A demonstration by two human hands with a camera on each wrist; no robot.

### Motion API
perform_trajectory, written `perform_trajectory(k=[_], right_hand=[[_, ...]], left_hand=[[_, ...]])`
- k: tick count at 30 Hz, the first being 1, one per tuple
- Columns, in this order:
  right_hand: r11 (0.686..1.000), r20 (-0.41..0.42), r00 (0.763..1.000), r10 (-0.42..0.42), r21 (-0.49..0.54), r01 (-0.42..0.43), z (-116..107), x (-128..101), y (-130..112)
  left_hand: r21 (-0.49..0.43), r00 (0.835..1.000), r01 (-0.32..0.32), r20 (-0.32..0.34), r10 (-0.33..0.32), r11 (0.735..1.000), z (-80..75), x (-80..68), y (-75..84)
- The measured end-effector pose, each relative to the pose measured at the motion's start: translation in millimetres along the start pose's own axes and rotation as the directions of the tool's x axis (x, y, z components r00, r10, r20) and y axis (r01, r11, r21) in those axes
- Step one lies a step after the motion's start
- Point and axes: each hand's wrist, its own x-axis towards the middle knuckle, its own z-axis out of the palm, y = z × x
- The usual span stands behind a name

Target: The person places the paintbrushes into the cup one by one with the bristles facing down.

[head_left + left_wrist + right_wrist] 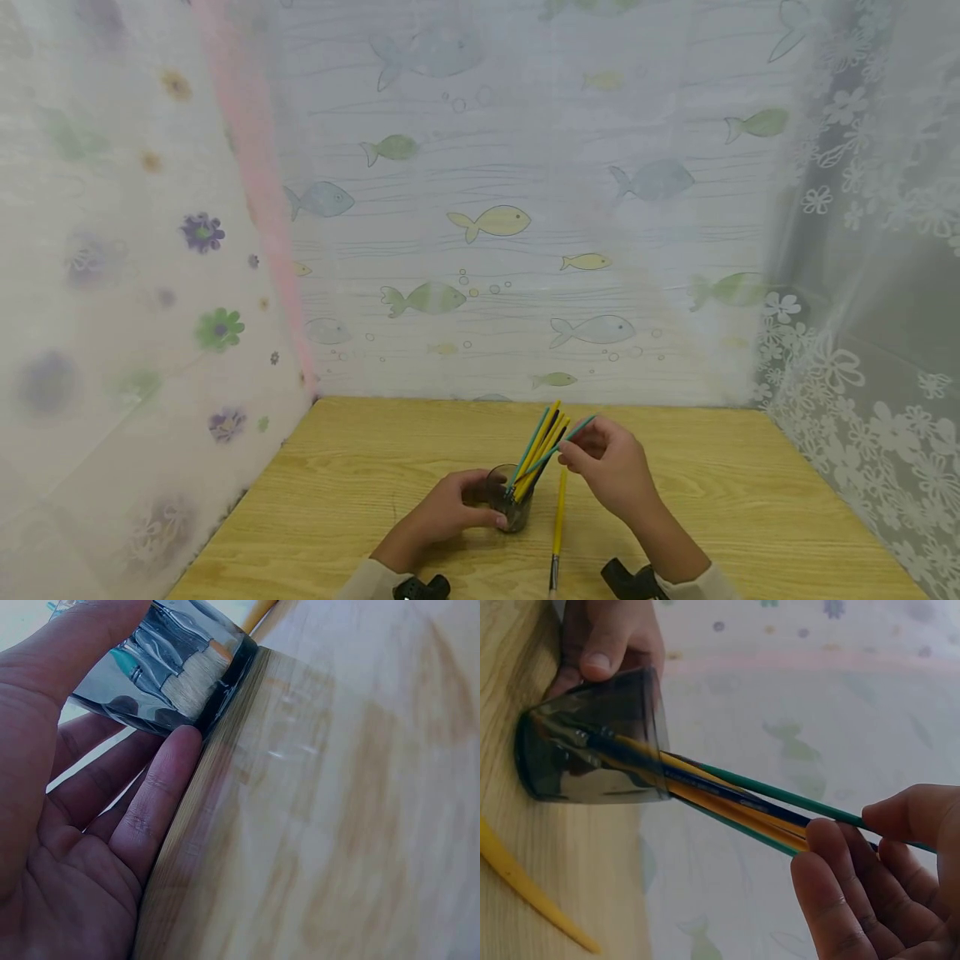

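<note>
From the head view, the left hand (450, 512) curls round a dark cup (510, 500) on the wooden table (750, 500), while the right hand (607, 467) pinches a green brush (551, 454) standing in it; a yellow brush (558, 521) lies beside the cup. The left wrist view shows bristles inside the cup (169, 671). The right wrist view shows fingers (847, 900) closed around the handles (735, 799).

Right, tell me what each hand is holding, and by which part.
The left hand grips the dark clear cup around its side wall. The right hand pinches a green brush near the upper end of its handle.
</note>
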Motion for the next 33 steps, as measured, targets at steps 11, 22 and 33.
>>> perform_trajectory(k=[11,22,33], right_hand=[[0.997,0.02,0.999,0.025,-0.072,-0.024,11,0,8],[0.995,0.054,0.998,0.011,-0.098,-0.005,20,-2,11],[0.991,0.091,0.996,0.008,-0.137,0.005,25,-1,20]], left_hand=[[-0.006,1.0,-0.007,0.002,0.007,1.0,-0.4,-0.3,-1.1],[0.001,1.0,-0.006,0.004,0.006,1.0,-1.2,0.6,-2.1],[0.003,1.0,-0.018,0.012,0.018,1.0,-2.0,0.5,-3.6]])
